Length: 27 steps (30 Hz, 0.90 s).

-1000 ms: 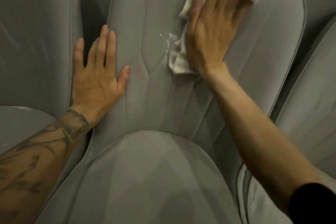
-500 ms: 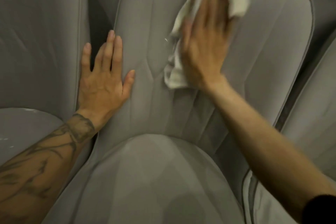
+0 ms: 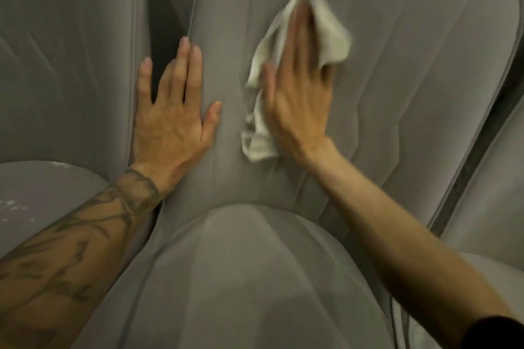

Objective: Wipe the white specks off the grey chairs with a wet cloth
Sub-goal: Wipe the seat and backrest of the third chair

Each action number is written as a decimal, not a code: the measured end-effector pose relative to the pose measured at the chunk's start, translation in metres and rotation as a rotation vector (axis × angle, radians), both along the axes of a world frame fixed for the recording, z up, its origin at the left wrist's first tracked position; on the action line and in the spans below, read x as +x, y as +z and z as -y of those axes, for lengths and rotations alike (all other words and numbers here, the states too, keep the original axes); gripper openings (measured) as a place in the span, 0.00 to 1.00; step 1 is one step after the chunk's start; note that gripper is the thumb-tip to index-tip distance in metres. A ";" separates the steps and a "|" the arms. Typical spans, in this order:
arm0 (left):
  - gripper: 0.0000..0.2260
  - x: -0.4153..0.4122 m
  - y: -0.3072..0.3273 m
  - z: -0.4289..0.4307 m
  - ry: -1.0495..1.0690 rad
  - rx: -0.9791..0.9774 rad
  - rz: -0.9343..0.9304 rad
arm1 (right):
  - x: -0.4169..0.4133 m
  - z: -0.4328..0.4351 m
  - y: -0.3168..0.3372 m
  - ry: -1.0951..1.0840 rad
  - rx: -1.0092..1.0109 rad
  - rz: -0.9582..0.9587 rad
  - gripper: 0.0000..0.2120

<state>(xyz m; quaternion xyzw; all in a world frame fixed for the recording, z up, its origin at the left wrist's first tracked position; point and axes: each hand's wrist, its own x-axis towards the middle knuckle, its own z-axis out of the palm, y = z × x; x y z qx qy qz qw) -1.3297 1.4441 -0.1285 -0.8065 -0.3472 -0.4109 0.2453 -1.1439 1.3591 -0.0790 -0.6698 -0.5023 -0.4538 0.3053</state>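
A black sleeve [image 3: 499,333] shows at the lower right corner.

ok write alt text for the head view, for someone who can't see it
A right hand, blurred, presses a white cloth flat against a grey chair's backrest. The left hand lies flat on the backrest's left edge; white specks dot the neighbouring seat at left.

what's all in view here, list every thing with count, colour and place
middle chair: one, grey, centre, backrest and seat
left chair: one, grey, left side
right chair: one, grey, partly seen at the right edge
cloth: one, off-white, on the middle chair's backrest under the right hand
white specks: several, white, left chair's seat, far left
left hand: one, flat on the middle backrest's left edge
right hand: one, blurred, fingers straight, pressing the cloth
dark sleeve: one, black, bottom right corner
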 end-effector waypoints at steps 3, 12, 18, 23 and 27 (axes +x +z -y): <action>0.33 0.000 0.001 0.001 0.009 -0.010 -0.005 | -0.006 0.029 -0.041 0.010 -0.292 0.167 0.31; 0.33 0.000 0.000 0.000 0.030 0.023 -0.004 | 0.001 -0.035 0.066 -0.068 0.178 0.046 0.28; 0.32 0.000 0.001 0.000 0.018 0.011 -0.010 | -0.007 0.030 -0.030 0.092 -0.302 0.320 0.28; 0.32 0.000 0.001 0.001 0.028 0.008 -0.014 | 0.023 -0.022 0.082 -0.064 0.093 0.186 0.27; 0.32 0.001 -0.001 -0.001 0.027 0.020 -0.005 | -0.022 -0.035 0.048 0.022 0.074 0.059 0.28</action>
